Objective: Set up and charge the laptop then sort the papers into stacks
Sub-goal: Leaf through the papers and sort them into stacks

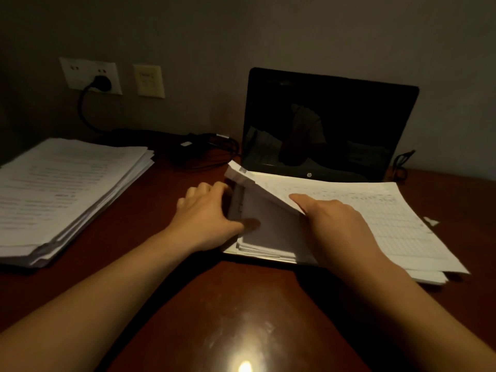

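An open laptop stands on the desk with a dark screen. Its base is covered by a stack of white papers. My right hand grips the left edge of the upper sheets and lifts them, baring lower sheets. My left hand holds the left edge of the lower sheets, thumb on top, fingers curled at the laptop's side. A second paper stack lies at the left. A black plug sits in the wall socket, and its cable runs to a charger brick behind the laptop.
The brown wooden desk reflects a lamp glare near its front edge. A second wall plate is right of the socket. Coiled black cable lies left of the laptop, more cable at its right. A paper scrap lies at right.
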`<state>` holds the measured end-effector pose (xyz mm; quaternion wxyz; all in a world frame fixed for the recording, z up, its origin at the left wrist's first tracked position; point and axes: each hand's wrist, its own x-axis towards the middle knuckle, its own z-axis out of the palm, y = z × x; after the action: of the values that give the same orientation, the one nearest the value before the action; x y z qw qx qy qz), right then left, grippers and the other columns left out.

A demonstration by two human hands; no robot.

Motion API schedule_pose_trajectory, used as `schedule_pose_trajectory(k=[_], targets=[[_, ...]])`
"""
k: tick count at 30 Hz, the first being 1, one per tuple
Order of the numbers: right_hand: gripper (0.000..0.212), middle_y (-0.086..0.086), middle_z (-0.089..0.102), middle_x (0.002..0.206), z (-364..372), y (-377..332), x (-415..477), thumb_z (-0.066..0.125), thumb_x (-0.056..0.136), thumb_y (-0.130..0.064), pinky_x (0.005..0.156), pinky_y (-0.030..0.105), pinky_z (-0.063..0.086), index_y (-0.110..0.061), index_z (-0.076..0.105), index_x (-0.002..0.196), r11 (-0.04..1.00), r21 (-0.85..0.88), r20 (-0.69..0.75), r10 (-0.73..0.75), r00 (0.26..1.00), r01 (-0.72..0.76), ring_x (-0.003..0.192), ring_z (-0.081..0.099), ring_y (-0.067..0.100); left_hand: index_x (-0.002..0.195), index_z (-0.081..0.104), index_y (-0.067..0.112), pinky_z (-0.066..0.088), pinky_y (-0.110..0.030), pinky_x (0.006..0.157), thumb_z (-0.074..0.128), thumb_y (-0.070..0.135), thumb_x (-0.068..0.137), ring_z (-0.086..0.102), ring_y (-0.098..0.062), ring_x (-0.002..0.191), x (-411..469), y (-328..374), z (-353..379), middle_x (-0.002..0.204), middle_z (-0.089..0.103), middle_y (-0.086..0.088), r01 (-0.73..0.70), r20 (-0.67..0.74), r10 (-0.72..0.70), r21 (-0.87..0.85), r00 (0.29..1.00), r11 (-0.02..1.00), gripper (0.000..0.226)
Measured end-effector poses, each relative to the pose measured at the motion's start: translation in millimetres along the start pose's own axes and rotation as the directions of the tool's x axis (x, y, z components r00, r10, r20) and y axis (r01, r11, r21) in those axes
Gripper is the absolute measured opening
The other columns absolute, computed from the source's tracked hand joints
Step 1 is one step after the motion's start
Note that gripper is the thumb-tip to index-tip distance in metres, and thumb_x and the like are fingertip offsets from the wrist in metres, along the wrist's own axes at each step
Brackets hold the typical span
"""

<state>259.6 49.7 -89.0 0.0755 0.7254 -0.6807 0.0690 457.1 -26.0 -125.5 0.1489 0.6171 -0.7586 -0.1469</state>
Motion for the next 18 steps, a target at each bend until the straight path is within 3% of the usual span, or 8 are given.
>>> schedule_pose_trajectory(k=[2,5,7,9,14,16,18], targets=[[0.032,-0.001,0.067,0.117,3.2,4.5,1.1,0.042,0.102,-0.028,0.076,0.029,0.050,-0.030,0.051,0.133,1.000,-0.019,0.007,0.008,1.000,-0.008,0.096,0.064,0.020,0.139,0.041,0.034,0.038,-0.042,0.103,0.057,0.091,0.065,0.041,-0.025,0.127,3.2,-1.7,-1.2,0.136,0.047,0.001,0.034,0.040,-0.036,0.048,0.999,0.998,0.095],[0.027,-0.005,0.068,0.099,6.6,8.6,2.4,0.042,0.101,-0.033,0.063,0.023,0.043,-0.030,0.062,0.119,0.999,-0.033,0.040,0.037,0.999,-0.035,0.079,0.059,0.014,0.122,0.052,0.034,0.041,-0.042,0.098,0.051,0.090,0.071,0.044,-0.023,0.120,8.9,-7.2,-6.5,0.127,0.052,0.002,0.041,0.115,-0.048,0.060,0.992,0.997,0.075],[0.027,-0.006,0.067,0.097,8.5,9.3,3.0,0.042,0.101,-0.034,0.065,0.022,0.045,-0.031,0.064,0.118,0.998,-0.036,0.048,0.043,0.998,-0.041,0.078,0.059,0.013,0.106,0.055,0.036,0.041,-0.043,0.097,0.048,0.088,0.073,0.043,-0.022,0.117,10.5,-9.4,-10.1,0.121,0.052,0.002,0.036,0.169,-0.043,0.045,0.985,0.998,0.062],[0.027,-0.007,0.067,0.097,9.4,9.9,3.3,0.042,0.101,-0.036,0.068,0.022,0.048,-0.031,0.064,0.117,0.998,-0.036,0.039,0.043,0.998,-0.042,0.079,0.060,0.012,0.100,0.055,0.038,0.039,-0.042,0.095,0.043,0.091,0.068,0.042,-0.022,0.116,9.6,-9.3,-9.2,0.115,0.050,0.004,0.030,0.186,-0.036,0.037,0.982,0.999,0.063],[0.026,-0.006,0.068,0.100,8.5,10.1,5.3,0.043,0.101,-0.037,0.066,0.024,0.047,-0.031,0.063,0.118,0.997,-0.069,-0.024,0.042,0.999,-0.043,0.085,0.062,0.015,0.124,0.057,0.036,0.035,-0.042,0.096,0.045,0.096,0.065,0.042,-0.024,0.119,7.5,-5.7,-6.0,0.120,0.050,0.002,0.002,0.167,-0.021,0.113,0.986,0.994,0.085],[0.029,-0.006,0.069,0.107,7.0,10.7,6.0,0.043,0.102,-0.037,0.069,0.024,0.050,-0.031,0.061,0.123,0.996,-0.075,-0.040,0.040,0.998,-0.043,0.090,0.064,0.016,0.126,0.056,0.035,0.033,-0.042,0.097,0.050,0.089,0.073,0.042,-0.026,0.123,9.8,-6.7,-10.3,0.126,0.049,0.001,0.016,0.193,-0.036,0.103,0.981,0.995,0.075],[0.030,-0.005,0.069,0.109,8.9,12.9,6.7,0.044,0.101,-0.037,0.074,0.028,0.055,-0.030,0.062,0.124,0.995,-0.094,-0.047,0.040,0.998,-0.044,0.091,0.064,0.016,0.112,0.059,0.037,0.033,-0.042,0.096,0.052,0.082,0.081,0.043,-0.026,0.122,11.4,-10.4,-14.1,0.123,0.049,0.002,0.015,0.215,-0.033,0.085,0.976,0.996,0.054]])
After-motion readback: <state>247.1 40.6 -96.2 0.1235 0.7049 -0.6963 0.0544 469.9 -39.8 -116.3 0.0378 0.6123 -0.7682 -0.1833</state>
